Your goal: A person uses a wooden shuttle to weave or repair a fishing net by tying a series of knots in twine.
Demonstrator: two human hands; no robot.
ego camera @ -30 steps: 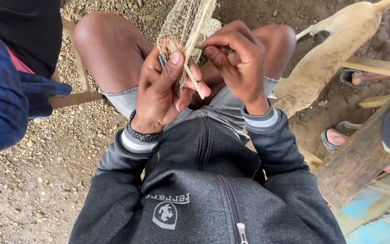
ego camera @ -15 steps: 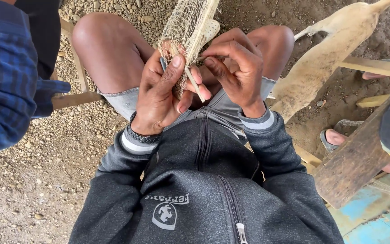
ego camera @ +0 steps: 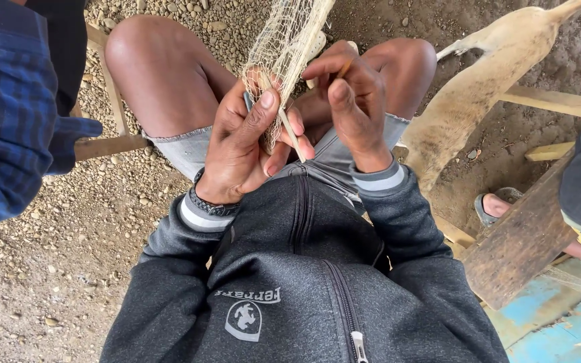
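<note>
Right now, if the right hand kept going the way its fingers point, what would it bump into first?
Probably the fishing net: the right hand points its fingertips left toward the mesh that the left hand grips, though depth is unclear.

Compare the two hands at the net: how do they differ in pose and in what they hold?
The left hand lies palm-up with its thumb pressing the cream net and a thin pale stick against the fingers; the right hand arches above, knuckles up, fingertips pinching something small, too hidden to identify. The left wrist wears a dark band; the right wrist shows none. Both come from grey sleeves with striped cuffs and work close together over the lap.
</note>
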